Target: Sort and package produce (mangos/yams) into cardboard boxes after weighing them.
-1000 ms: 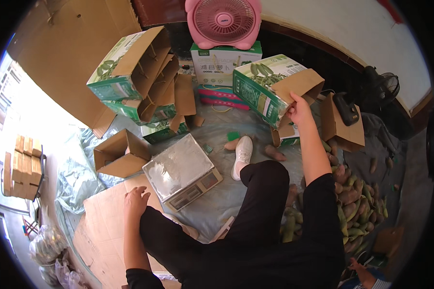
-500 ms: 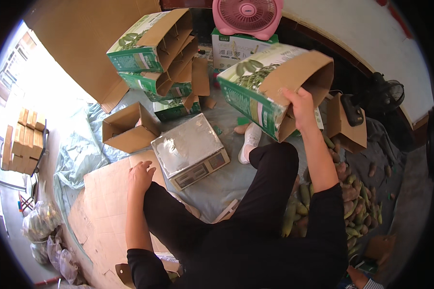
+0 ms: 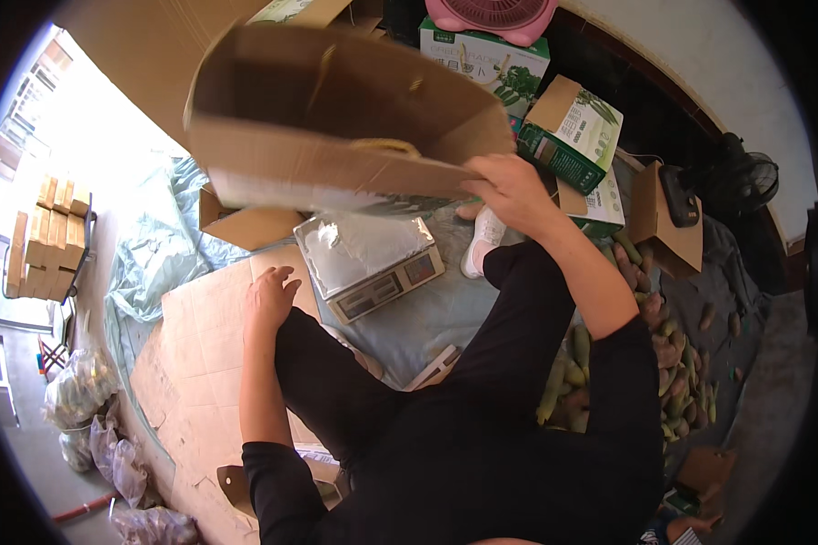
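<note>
Carton (image 3: 309,168) is gripped at rim by right hand (image 3: 511,191), arm extended forward; left hand (image 3: 268,295) is held near scale (image 3: 364,247), fingers loosely open. Lettering is printed on green-and-white box (image 3: 495,68) under fan (image 3: 495,13).

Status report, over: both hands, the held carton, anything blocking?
Right hand grips open carton by edge. Left hand empty, near left knee. Scale partly hidden behind carton.

The right fingers (image 3: 489,172) grip an open carton (image 3: 309,156) by its edge near a scale (image 3: 365,252).

Got a carton (image 3: 300,163) left of the right hand (image 3: 515,193), scale (image 3: 364,250) lower down, sneaker (image 3: 487,234) right of that, veggie pile (image 3: 684,368) way right.
</note>
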### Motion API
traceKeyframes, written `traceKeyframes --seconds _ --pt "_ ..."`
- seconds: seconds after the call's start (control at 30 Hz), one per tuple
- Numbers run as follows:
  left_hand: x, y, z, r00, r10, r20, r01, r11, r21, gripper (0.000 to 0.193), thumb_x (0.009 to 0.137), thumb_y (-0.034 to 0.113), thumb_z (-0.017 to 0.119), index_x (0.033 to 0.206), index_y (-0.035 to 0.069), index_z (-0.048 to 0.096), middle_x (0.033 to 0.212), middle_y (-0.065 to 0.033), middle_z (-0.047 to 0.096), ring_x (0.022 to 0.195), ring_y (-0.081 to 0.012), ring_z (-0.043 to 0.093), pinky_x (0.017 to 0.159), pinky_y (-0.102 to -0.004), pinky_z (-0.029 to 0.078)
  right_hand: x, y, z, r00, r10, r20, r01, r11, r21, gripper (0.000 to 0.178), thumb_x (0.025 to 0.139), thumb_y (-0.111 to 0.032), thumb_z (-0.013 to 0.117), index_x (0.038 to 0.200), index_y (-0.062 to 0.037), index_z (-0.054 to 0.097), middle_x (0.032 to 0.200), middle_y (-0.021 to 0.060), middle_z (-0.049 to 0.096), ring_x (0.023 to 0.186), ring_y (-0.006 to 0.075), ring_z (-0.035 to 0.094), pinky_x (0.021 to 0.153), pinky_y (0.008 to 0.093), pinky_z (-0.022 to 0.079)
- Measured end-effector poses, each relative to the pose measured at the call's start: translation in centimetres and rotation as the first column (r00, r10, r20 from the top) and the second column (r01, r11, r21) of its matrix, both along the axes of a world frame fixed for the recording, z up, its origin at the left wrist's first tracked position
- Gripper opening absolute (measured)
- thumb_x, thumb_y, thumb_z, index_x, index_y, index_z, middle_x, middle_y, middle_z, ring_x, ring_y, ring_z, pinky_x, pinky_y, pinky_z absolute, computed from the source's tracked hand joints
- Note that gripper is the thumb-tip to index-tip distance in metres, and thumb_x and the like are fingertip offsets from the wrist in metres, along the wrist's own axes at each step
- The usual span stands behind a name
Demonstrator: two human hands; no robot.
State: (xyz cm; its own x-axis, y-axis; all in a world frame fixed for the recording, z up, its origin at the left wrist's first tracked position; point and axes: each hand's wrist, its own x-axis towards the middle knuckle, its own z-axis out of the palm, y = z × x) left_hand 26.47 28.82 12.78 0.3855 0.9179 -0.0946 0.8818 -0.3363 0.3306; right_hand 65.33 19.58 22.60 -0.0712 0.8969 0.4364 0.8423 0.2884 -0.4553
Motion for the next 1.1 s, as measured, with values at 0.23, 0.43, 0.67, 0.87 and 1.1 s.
traceKeyframes --seconds 0.23,0.43,0.67,0.87,1.1 --pt "-0.6 -0.7 0.5 1.000 -0.026 -0.004 0.026 1.000 -0.012 0.028 0.080 0.025 0.064 0.102 0.007 0.067 0.102 -0.0139 0.064 0.094 -0.0315 0.061 0.083 -0.0396 0.048 -3.8 5.0 -6.2 0.936 0.265 0.233 -0.237 0.961 -0.141 0.007 0.078 -0.017 0.063 0.076 -0.0111 0.059 0.073 0.0047 0.060 0.078 0.0250 0.057 0.075 0.0387 0.040" --pt "-0.7 -0.9 1.6 1.000 0.023 0.018 -0.022 0.996 -0.088 0.024 0.080 0.024 0.064 0.094 0.005 0.067 0.093 -0.0149 0.066 0.090 -0.0324 0.062 0.079 -0.0401 0.048 -3.9 7.0 -8.9 0.856 0.336 0.393 -0.257 0.936 -0.242 0.007 0.078 -0.020 0.065 0.078 -0.0141 0.064 0.076 0.0028 0.064 0.083 0.0229 0.060 0.077 0.0377 0.041" --pt "-0.2 -0.6 1.0 0.998 -0.026 0.066 0.023 0.998 0.056 0.019 0.082 0.023 0.061 0.085 0.005 0.066 0.083 -0.0146 0.064 0.082 -0.0329 0.061 0.073 -0.0407 0.047 -2.1 7.5 -10.8 0.827 0.208 0.522 0.017 0.919 -0.393 0.011 0.079 -0.026 0.064 0.086 -0.0200 0.069 0.083 0.0011 0.066 0.092 0.0217 0.059 0.081 0.0471 0.038" --pt "1.2 -0.4 1.6 0.994 -0.014 0.110 -0.013 0.970 0.244 0.035 0.078 0.017 0.067 0.112 0.011 0.060 0.107 -0.0092 0.059 0.101 -0.0289 0.056 0.082 -0.0394 0.045 -3.5 7.0 -10.9 0.860 0.182 0.477 0.070 0.884 -0.463 0.011 0.081 -0.026 0.062 0.088 -0.0192 0.067 0.080 0.0026 0.066 0.087 0.0251 0.063 0.077 0.0452 0.038" --pt "1.3 -0.1 0.3 0.992 -0.090 -0.086 0.100 0.987 0.127 0.040 0.077 0.020 0.068 0.115 0.011 0.060 0.111 -0.0088 0.059 0.106 -0.0291 0.055 0.094 -0.0419 0.038 -4.8 6.0 -10.0 0.880 0.221 0.421 0.006 0.881 -0.473 0.017 0.082 -0.026 0.061 0.097 -0.0195 0.067 0.094 0.0028 0.066 0.095 0.0237 0.061 0.086 0.0472 0.039"
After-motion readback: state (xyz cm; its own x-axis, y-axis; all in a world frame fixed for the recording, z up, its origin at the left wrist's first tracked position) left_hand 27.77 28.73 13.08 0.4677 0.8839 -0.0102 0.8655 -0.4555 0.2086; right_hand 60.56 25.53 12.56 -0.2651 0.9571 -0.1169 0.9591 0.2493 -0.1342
